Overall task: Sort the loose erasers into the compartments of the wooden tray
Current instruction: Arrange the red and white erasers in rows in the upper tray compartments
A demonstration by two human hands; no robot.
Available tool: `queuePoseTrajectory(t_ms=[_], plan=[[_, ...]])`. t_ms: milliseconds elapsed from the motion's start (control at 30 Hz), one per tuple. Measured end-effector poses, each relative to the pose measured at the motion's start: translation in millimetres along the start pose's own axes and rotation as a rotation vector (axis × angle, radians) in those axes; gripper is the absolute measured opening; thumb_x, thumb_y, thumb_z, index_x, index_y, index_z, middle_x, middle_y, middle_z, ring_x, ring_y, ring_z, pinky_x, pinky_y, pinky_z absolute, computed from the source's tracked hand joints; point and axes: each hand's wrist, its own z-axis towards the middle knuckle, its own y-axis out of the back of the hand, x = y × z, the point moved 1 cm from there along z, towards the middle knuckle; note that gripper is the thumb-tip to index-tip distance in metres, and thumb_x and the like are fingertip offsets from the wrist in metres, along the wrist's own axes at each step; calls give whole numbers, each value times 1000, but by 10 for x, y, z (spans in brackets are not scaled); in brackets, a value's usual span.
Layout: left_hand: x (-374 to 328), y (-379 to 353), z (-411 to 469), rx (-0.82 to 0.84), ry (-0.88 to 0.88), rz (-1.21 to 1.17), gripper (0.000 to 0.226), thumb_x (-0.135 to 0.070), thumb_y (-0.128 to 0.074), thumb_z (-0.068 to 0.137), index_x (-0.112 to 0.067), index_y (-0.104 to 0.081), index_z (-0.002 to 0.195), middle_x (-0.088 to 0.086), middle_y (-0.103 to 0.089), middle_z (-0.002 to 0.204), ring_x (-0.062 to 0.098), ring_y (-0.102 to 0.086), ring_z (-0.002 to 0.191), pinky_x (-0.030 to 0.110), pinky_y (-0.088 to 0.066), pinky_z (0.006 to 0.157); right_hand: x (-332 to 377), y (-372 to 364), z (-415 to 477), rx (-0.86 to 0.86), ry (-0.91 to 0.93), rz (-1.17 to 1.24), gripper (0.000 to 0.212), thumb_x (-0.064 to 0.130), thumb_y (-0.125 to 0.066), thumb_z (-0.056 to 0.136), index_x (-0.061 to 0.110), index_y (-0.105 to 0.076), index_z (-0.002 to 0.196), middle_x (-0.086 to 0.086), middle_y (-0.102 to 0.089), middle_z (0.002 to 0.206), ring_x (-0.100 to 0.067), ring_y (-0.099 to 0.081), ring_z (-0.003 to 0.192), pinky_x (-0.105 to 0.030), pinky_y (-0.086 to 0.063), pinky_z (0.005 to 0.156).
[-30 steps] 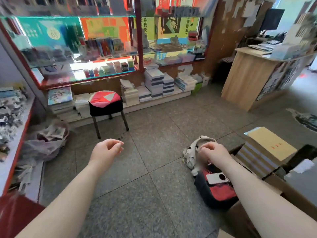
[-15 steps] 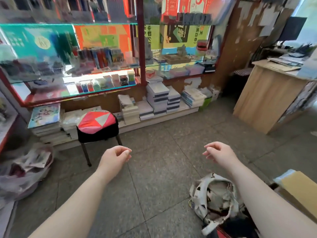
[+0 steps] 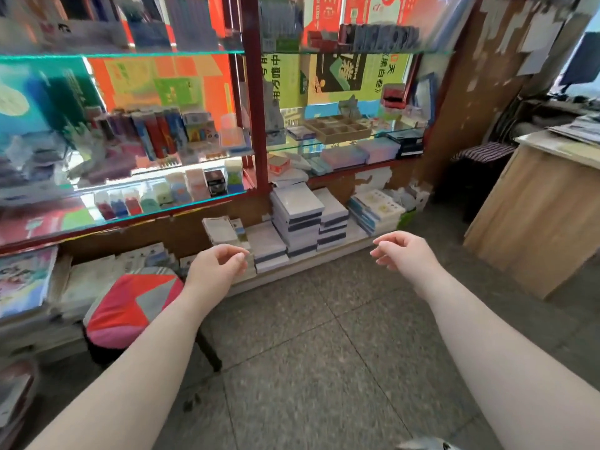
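Observation:
A wooden tray [image 3: 337, 128] with several compartments sits on the glass shelf of the display case, right of the red post. Its compartments look empty from here; I cannot pick out loose erasers. My left hand [image 3: 218, 264] hangs in the air above the floor, fingers loosely curled, holding nothing. My right hand [image 3: 404, 251] is likewise raised with relaxed, loosely curled fingers and nothing in it. Both hands are well below and in front of the tray's shelf.
A stool with a red and grey cushion [image 3: 130, 306] stands at lower left. Stacks of notebooks [image 3: 297, 219] line the ledge under the case. A wooden counter [image 3: 539, 219] stands at the right. Grey tiled floor lies between.
The view has risen and come closer to the display case; the bag on the floor has almost left the frame. Both hands stayed raised and empty.

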Motion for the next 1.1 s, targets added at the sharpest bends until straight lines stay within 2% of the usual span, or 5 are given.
queuePoseTrajectory(t_ms=[400,500,633,900,1100], plan=[[-255,-1363,3066,142,33,17,11,-13,-52,87,-15,-62,82,-7,-60,67,3,-55,64,7,-40,51,-169,396,2754,-162,-82,23,21,8,-47,88,21,-58,76,1,-64,75,-15,-58,70,-25,-42,60],[-260,-1800,3770,111,96,-19,12,-11,-52,87,-12,-62,82,-4,-60,66,7,-55,64,16,-41,58,-221,599,3594,-186,-71,12,19,10,-46,89,22,-57,79,0,-64,77,-14,-58,71,-24,-44,60],[-422,-2378,4646,140,107,-38,12,-11,-50,88,-10,-61,84,-3,-61,67,12,-55,65,26,-42,66,-206,799,4662,-145,-95,14,20,10,-48,89,23,-56,76,2,-64,77,-12,-58,71,-21,-44,57],[-619,-3294,6302,139,115,-5,14,-15,-49,89,-20,-59,81,-7,-60,70,4,-54,66,9,-36,54,-149,942,6663,-37,-77,-51,19,13,-48,89,26,-56,78,4,-63,77,-9,-59,70,-21,-44,59],[-670,-4065,7717,136,172,-73,13,-12,-50,88,-16,-62,82,-4,-62,69,13,-58,72,21,-44,69,-205,1083,8148,-47,-119,-16,18,12,-47,89,25,-56,80,5,-64,76,-8,-57,70,-20,-46,61]])
